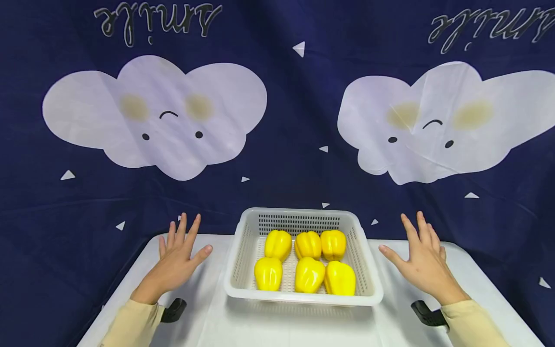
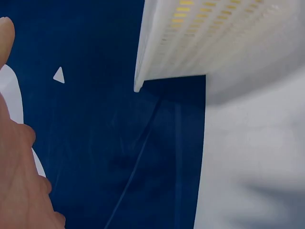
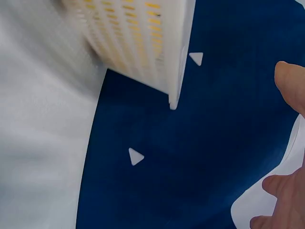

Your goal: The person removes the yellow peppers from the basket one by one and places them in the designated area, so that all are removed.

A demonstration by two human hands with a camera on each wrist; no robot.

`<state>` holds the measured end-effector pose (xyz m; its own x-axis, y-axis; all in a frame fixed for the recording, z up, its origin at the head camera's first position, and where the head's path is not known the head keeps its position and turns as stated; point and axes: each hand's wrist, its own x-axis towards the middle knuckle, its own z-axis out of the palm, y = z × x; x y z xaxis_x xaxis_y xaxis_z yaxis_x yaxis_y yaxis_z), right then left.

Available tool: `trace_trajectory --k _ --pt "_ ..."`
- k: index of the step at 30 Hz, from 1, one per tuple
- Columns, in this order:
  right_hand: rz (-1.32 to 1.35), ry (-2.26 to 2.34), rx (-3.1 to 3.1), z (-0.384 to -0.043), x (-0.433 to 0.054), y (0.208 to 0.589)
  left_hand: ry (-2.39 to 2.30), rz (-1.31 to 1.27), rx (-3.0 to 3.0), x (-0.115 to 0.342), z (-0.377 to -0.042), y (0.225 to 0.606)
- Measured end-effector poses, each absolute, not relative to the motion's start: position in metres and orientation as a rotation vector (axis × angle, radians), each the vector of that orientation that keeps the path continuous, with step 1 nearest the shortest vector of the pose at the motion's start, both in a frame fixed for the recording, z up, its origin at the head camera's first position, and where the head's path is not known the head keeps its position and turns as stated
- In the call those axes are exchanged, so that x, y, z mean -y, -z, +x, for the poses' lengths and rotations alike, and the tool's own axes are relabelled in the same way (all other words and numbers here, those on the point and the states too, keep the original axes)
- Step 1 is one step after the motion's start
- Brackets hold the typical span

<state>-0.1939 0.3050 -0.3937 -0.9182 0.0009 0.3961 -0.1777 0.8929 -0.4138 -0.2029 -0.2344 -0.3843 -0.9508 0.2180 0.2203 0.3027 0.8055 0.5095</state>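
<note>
In the head view a white plastic basket (image 1: 303, 300) with slotted walls stands on the table. Several yellow bell peppers lie in it in two rows, among them a front-left pepper (image 1: 268, 273) and a back-right pepper (image 1: 333, 245). My left hand (image 1: 173, 262) hovers to the left of the basket, fingers spread and holding nothing. On the opposite side my right hand (image 1: 425, 265) is likewise spread, apart from the basket. Both wrist views show the basket's outer wall (image 2: 190, 52) with yellow showing through its slots; only parts of each hand appear there.
The white table (image 1: 243, 327) has rounded far corners. Behind it hangs a dark blue cloth (image 1: 299, 120) printed with white clouds and triangles. A black strap mount (image 1: 174, 311) sits at the left wrist, another mount (image 1: 427, 314) at the right.
</note>
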Motion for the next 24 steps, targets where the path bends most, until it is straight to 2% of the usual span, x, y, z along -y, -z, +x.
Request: trace_trajectory --k 24 --pt "0.183 -0.848 2.603 -0.213 -0.250 0.374 1.091 -0.537 2.704 0.208 -0.199 0.406"
